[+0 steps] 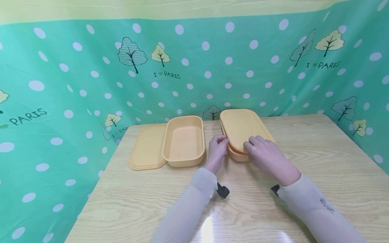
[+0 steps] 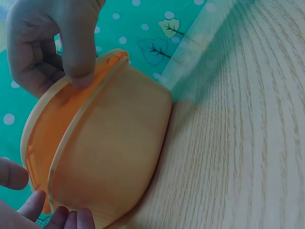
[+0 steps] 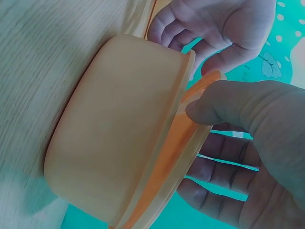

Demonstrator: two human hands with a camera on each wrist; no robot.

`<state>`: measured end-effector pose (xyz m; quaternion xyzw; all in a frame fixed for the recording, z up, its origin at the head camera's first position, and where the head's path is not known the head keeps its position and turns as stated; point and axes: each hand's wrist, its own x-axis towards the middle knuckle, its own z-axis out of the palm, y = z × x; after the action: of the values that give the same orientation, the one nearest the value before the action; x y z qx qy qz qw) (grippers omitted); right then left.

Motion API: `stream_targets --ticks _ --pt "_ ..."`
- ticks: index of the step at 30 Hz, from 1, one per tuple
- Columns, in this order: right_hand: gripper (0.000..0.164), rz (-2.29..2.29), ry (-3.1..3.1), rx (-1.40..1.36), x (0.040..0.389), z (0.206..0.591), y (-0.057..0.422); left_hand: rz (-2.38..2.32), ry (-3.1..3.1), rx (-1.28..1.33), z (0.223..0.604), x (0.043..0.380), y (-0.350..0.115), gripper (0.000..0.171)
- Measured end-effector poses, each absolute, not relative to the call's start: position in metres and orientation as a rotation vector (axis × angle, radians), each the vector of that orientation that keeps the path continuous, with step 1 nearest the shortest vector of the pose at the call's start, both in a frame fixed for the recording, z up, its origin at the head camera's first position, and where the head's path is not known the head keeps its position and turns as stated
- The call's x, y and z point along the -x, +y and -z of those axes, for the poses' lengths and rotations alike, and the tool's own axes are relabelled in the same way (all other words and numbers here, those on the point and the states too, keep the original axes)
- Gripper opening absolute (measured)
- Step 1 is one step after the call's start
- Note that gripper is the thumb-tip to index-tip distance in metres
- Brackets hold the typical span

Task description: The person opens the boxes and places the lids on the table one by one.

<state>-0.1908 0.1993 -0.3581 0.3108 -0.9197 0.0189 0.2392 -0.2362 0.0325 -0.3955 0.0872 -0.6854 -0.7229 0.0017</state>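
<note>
At the right, an orange plastic lid [image 1: 244, 126] lies tilted over a matching food container [image 1: 238, 156]. A gap shows between their rims on the near side. My right hand [image 1: 267, 154] pinches the near edge of this lid, its thumb [image 3: 209, 107] under the rim and its fingers over the top. Beside the container's left side is my left hand [image 1: 217, 151], with fingertips [image 2: 86, 219] at the wall and rim and its thumb apart from them near the lid's edge. The container's inside is hidden.
An uncovered orange container [image 1: 183, 163] stands to the left, its inside showing. A second lid [image 1: 148, 146] lies flat on the wooden table [image 1: 127, 202], against that container's left side. Behind the table hangs a green dotted curtain [image 1: 194, 50].
</note>
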Motion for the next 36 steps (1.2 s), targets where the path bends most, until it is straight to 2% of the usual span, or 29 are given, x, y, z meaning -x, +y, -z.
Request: stream_targets --ticks 36 --pt "0.021 -0.063 -2.554 -0.776 0.1869 0.3507 0.2027 2.338 -2.132 -0.279 0.4003 0.2371 0.0324 0.033"
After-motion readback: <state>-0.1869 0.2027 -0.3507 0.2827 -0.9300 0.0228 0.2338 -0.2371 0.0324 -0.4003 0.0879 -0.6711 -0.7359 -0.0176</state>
